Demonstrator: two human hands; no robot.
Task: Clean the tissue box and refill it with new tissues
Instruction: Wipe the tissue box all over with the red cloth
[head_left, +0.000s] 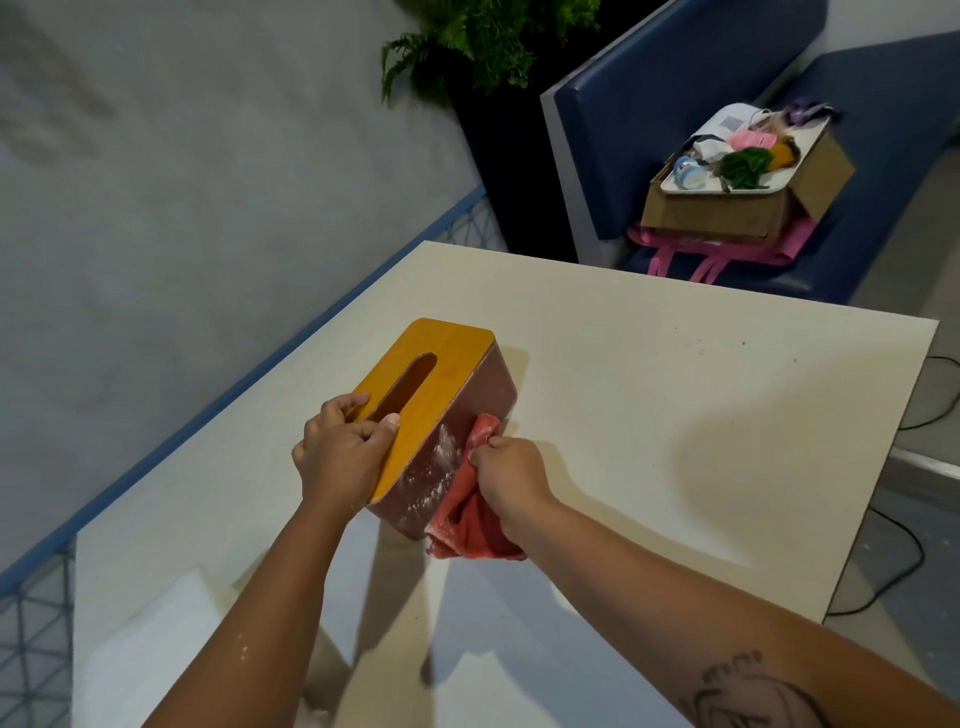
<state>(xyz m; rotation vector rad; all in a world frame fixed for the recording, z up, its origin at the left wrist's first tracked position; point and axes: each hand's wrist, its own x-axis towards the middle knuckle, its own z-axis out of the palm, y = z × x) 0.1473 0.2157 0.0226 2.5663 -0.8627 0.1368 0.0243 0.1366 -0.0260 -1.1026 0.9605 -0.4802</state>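
Note:
A tissue box (457, 395) with a yellow wooden lid, a long slot and dark red-brown sides stands on the cream table (675, 415). White dusty smears mark its near side. My left hand (343, 449) grips the lid's near end, thumb at the slot. My right hand (506, 467) clutches a red cloth (467, 514) pressed against the box's smeared side. A white stack, perhaps tissues (156, 644), lies at the table's near left corner.
Beyond the table's far edge is a blue bench (675, 104) carrying a cardboard box (737, 208) topped by a tray of small items, over a pink bag. A potted plant (488, 52) stands by the wall. Cables run on the floor at right.

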